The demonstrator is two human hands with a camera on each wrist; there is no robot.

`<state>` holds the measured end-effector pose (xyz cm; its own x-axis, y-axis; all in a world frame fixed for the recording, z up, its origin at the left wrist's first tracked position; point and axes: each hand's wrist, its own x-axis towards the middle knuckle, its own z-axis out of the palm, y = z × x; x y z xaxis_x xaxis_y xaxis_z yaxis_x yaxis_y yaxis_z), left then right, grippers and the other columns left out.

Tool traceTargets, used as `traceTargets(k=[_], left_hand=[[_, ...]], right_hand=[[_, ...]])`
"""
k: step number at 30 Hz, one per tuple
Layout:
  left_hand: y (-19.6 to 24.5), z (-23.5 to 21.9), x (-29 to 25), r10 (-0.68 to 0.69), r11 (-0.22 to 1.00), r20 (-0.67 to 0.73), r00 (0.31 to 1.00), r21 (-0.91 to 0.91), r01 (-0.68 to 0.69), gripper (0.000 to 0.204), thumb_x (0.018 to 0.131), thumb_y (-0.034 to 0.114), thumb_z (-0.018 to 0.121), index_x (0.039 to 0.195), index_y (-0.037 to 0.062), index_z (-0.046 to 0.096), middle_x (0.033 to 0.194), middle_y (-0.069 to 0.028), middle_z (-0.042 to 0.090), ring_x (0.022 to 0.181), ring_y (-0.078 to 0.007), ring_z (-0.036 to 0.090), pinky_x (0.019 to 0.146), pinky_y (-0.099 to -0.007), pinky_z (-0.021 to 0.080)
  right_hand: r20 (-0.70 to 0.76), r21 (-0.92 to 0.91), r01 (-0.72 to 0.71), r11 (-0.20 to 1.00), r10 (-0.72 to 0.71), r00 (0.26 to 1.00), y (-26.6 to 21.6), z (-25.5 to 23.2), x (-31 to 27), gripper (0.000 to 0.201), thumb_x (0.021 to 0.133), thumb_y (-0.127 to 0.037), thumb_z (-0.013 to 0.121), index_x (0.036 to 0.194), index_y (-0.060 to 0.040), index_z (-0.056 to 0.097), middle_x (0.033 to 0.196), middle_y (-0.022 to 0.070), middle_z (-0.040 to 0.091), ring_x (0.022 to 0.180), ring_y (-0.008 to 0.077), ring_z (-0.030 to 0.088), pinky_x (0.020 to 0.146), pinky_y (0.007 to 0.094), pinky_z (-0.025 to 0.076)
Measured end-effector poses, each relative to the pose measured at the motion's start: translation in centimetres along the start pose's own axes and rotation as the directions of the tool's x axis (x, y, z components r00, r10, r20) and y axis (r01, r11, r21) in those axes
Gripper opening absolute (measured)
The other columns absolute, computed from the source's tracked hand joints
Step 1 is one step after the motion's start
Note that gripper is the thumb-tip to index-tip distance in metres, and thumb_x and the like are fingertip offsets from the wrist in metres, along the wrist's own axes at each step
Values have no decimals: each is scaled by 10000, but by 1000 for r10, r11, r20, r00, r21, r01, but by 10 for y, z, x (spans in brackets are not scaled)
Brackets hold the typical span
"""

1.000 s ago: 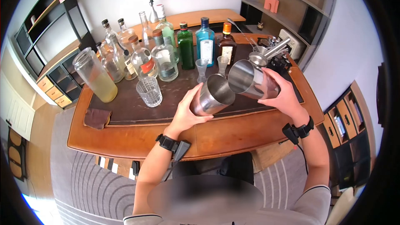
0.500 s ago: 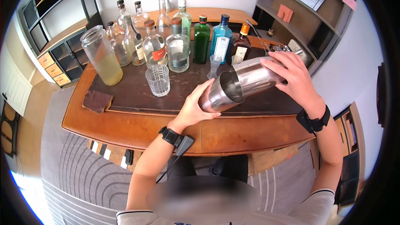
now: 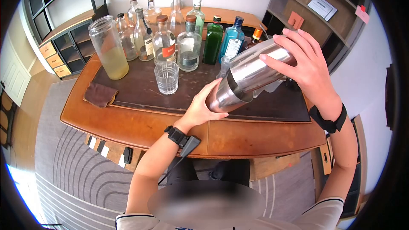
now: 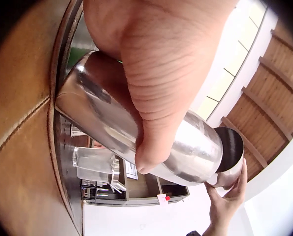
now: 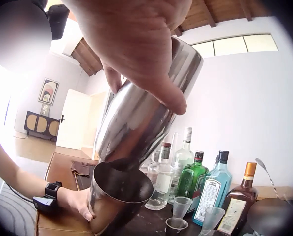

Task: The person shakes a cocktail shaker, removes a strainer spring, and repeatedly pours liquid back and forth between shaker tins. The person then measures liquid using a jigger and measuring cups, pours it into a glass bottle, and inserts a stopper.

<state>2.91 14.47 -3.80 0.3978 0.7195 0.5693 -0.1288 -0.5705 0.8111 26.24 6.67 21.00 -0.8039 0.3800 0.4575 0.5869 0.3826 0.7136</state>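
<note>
My left hand (image 3: 199,107) grips a metal shaker tin (image 3: 223,96) low over the front of the desk, its mouth tilted up to the right. Above it, my right hand (image 3: 310,66) holds a second shaker tin (image 3: 260,66) near its base, tipped with the mouth down toward the first. Seen from the right wrist, the upper tin (image 5: 136,123) slants down into the rim of the lower tin (image 5: 119,196). In the left wrist view my thumb (image 4: 154,152) lies across the tin's side. No liquid shows between the tins.
A cut-glass tumbler (image 3: 166,79) stands left of the tins. Further left are a pitcher of cloudy yellow liquid (image 3: 114,61) and a folded brown cloth (image 3: 100,94). Several bottles, among them a green bottle (image 3: 213,40), line the back. Small clear jiggers (image 5: 182,206) stand behind the tins.
My right hand has raised its tin and turned it over, from beside the left tin to mouth-down above it. The left hand keeps its grip. The head view has shifted slightly.
</note>
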Motion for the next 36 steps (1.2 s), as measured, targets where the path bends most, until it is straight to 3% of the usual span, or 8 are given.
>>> traceTargets(k=[5,8,17,24,26,27,30,36], left_hand=[[-1,-1,-2,-9,999,-27,1000,-31,8,1047,623,121,937,1520,69,399,1460,-133,508,1356,-249,486,1153,-378,365],[1,-2,-3,-26,1000,-27,999,-10,25,1049,621,119,940,1518,61,399,1465,-132,504,1363,-240,475,1156,-374,357],[-4,-1,-5,-37,994,-44,998,-101,32,1056,611,100,943,1519,66,405,1456,-133,509,1357,-242,478,1158,-373,351],[-3,-2,-3,-8,999,-1,1000,-52,8,1055,607,106,943,1517,66,410,1452,-138,512,1355,-243,483,1155,-374,359],[-1,-2,-4,-27,998,-12,1000,-61,26,1061,609,108,943,1519,56,401,1462,-136,507,1360,-240,478,1159,-372,356],[2,-3,-3,-41,998,15,999,-56,42,1064,624,76,933,1520,13,363,1479,-125,486,1383,-230,448,1170,-384,331],[-1,-4,-4,-52,996,15,999,-70,53,1065,622,80,936,1519,15,366,1475,-125,487,1382,-231,449,1169,-386,333],[-2,-5,-5,-46,996,4,999,-74,46,1064,612,101,947,1521,54,395,1472,-130,505,1365,-233,472,1161,-369,354]], right_hand=[[-76,-134,14,991,-24,997,-4,6,2,542,754,-67,677,1219,-344,701,1227,72,634,1204,270,590,1057,532,438],[-61,6,-43,999,43,997,-10,14,-6,547,759,-67,675,1226,-350,698,1215,88,622,1197,292,589,1043,549,442],[19,169,-143,975,142,990,-30,41,-40,527,780,-73,660,1233,-340,699,1205,94,602,1162,295,595,1036,527,445],[19,94,-79,992,77,997,-4,26,-51,496,773,-79,671,1195,-336,716,1217,91,608,1183,290,590,1058,532,437],[-57,10,-80,997,80,995,2,24,-50,494,763,-76,679,1186,-329,720,1233,93,607,1184,291,592,1058,531,443],[-69,30,-104,994,106,992,1,26,-49,493,763,-69,680,1187,-318,722,1244,92,608,1187,303,591,1050,531,450],[-39,158,-175,972,184,982,-14,35,-44,496,768,-65,678,1197,-310,721,1245,92,608,1193,307,589,1041,534,457],[21,171,-168,971,167,986,-27,46,-52,521,786,-87,682,1221,-373,697,1236,81,609,1195,285,593,1034,528,462]])
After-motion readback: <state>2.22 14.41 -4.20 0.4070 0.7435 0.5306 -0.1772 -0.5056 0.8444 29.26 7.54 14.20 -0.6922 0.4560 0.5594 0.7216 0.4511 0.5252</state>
